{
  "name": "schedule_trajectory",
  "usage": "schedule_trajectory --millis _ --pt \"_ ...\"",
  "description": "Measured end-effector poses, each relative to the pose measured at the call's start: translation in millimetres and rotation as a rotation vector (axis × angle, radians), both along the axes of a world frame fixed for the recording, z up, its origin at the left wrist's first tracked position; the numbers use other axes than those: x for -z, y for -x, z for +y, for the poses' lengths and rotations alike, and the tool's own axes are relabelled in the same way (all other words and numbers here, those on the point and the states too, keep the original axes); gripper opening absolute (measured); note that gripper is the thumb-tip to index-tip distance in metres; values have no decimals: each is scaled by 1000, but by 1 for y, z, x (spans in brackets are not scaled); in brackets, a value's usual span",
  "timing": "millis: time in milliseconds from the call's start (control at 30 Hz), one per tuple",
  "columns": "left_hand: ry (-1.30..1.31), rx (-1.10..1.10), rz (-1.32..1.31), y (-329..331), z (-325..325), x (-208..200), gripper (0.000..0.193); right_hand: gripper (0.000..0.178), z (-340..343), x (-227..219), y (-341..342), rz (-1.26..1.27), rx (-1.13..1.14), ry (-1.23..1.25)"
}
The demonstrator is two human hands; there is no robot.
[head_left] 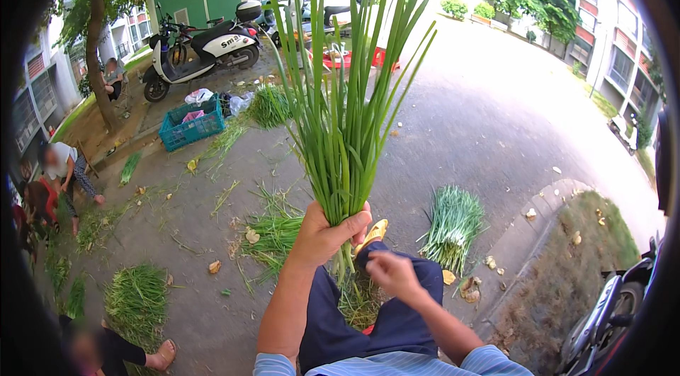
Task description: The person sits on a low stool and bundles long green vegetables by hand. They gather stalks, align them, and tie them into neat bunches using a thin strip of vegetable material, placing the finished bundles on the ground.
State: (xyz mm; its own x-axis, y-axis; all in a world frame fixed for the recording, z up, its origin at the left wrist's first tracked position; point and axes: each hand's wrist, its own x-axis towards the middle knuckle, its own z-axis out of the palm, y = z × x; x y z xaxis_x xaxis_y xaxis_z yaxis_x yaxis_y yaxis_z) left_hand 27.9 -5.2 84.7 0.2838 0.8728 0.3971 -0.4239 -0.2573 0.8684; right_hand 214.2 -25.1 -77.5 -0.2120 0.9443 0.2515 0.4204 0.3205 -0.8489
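Left hand (pixel 327 231) grips chives (pixel 345 114) — roots hidden

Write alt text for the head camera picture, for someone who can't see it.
Seen from above, a person's left hand grips an upright bunch of long green chives while the right hand picks at its base. More chive piles lie on the pavement, with a blue crate and a parked white scooter behind.

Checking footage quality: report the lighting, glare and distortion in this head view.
Head view: flat daylight; the sky behind the bunch of green stalks is blown out white; fisheye bends the road edge and buildings, black corners; left hand sharp, right hand slightly motion-blurred.
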Motion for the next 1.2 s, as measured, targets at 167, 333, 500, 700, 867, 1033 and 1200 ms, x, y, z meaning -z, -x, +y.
schedule_trajectory --millis 167,333,500,700,867,1033,1200 --pt "-47 5 52 -9 10 -9 10 21 -14 -191 2 482 -211 -155" --pt "-112 76 23 -24 20 -34 8 19 12 -255 12 151 -4 -439" --pt "-113 72 139 -29 25 -51 10 19 10 -275 6 -5 79 -459" --pt "-155 59 180 -46 31 -56 16 18 16 -272 -4 86 45 -406" --pt "-144 179 136 -45 28 -66 19 14 13 -285 -18 369 -203 -114" --pt "-61 230 66 -42 29 -59 21 12 7 -293 -24 427 -219 -200" --pt "-31 200 69 -39 32 -50 22 10 -6 -310 -27 529 -239 -320"
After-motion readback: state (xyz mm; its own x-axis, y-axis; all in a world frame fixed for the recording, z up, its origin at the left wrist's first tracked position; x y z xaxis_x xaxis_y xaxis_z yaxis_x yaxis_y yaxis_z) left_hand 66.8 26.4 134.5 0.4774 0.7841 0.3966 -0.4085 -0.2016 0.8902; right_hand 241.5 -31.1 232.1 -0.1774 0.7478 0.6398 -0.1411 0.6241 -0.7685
